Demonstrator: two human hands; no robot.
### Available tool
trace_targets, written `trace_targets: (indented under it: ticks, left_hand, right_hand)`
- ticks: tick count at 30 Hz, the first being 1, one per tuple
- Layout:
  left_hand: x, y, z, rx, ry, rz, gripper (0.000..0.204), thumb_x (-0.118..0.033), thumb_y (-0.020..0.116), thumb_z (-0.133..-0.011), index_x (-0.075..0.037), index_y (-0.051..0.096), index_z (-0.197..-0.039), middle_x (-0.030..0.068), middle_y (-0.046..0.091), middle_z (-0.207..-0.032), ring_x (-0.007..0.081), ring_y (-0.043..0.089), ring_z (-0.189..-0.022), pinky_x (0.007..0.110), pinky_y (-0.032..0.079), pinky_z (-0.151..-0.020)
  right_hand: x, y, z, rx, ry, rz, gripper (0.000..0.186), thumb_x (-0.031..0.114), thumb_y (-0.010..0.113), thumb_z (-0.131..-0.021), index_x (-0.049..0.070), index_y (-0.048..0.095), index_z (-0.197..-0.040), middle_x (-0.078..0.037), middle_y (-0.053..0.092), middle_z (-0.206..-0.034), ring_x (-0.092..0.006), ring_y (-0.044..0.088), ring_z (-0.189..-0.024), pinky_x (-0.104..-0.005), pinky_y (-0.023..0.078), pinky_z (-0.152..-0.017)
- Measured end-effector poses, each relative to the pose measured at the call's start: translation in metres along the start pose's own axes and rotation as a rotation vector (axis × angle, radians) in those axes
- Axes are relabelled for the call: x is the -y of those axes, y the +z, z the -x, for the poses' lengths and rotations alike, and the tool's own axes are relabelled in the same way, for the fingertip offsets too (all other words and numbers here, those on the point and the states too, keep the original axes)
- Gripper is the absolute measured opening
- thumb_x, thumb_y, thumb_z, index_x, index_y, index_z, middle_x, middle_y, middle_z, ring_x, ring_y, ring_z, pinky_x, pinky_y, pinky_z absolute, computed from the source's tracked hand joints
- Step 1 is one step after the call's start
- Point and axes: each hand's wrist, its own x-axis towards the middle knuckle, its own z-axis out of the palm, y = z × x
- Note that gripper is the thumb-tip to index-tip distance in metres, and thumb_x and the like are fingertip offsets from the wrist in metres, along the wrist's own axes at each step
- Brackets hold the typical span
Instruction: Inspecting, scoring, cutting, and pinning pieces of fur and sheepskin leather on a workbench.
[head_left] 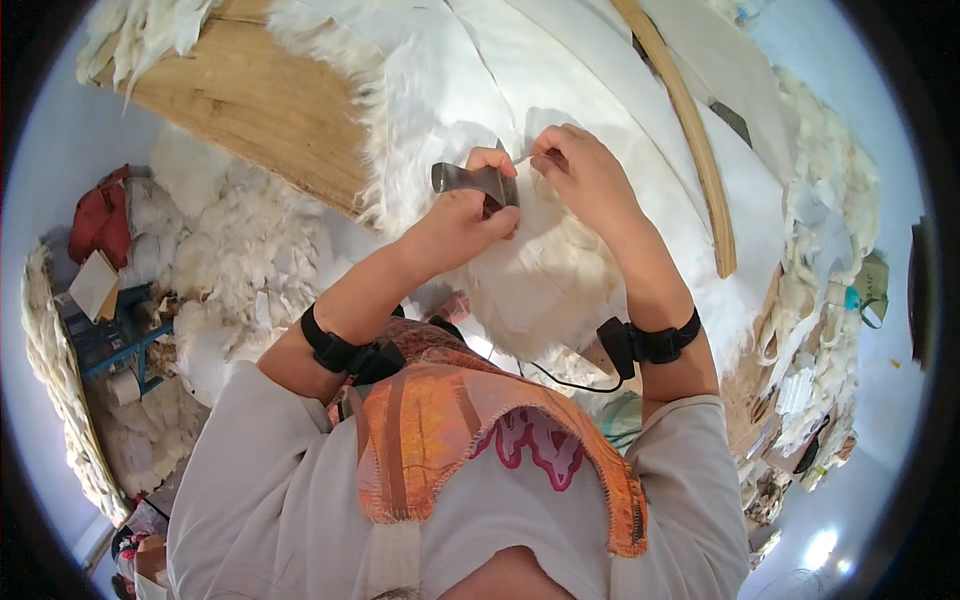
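Observation:
My left hand (455, 220) is closed around a dark metal furrier's knife (460, 179). Its flared end sticks out to the left, and a thin point rises by the fingers. Just to the right, my right hand (592, 178) is closed in a pinch on the edge of a white fur pelt (548, 265). The pelt's long hair hangs down toward me below both hands. Behind them lie white skins (580, 70) with the smooth side up, a dark seam line running between two of them. The fingertips of the right hand are partly hidden.
A curved wooden strip (695, 150) lies across the skins at right. Bare wooden board (240, 100) shows at left. Heaps of fur scraps (240, 240) fill the left side, near a red bag (100, 220) and a blue frame (135, 345). More scraps (825, 200) edge the right.

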Motion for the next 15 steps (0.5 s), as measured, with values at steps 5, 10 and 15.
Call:
trace_targets:
  ticks: [5,10,15]
  left_hand:
    - [0.0006,0.0012,-0.0032,0.021,0.029,-0.074,0.044,-0.001,0.065,-0.094,-0.007,0.038,-0.128,0.0037,0.056,-0.093,0.0101,0.063,-0.075,0.025,0.052,-0.065]
    - [0.0012,0.0021,-0.0062,0.031,-0.010,-0.141,0.042,-0.004,0.065,-0.095,-0.006,0.040,-0.128,0.0034,0.055,-0.092,0.0093,0.061,-0.074,0.025,0.050,-0.065]
    - [0.0044,0.0041,-0.0063,-0.017,0.122,-0.241,0.034,-0.005,0.066,-0.094,-0.002,0.046,-0.122,0.0051,0.052,-0.106,0.0115,0.060,-0.077,0.027,0.050,-0.069]
  right_hand:
    - [0.0016,0.0013,-0.0030,0.013,0.000,-0.041,0.008,0.016,0.066,-0.090,0.009,0.065,-0.094,-0.009,0.068,-0.092,-0.0315,0.063,-0.091,-0.0418,0.050,-0.078]
    - [-0.0030,0.0051,-0.0030,-0.003,-0.044,-0.074,0.008,0.014,0.065,-0.090,0.009,0.063,-0.096,-0.009,0.068,-0.091,-0.0316,0.063,-0.090,-0.0421,0.049,-0.078]
    - [-0.0065,0.0058,-0.0011,-0.012,-0.059,-0.144,0.008,0.013,0.064,-0.091,0.008,0.063,-0.097,-0.009,0.069,-0.091,-0.0322,0.063,-0.090,-0.0421,0.049,-0.078]
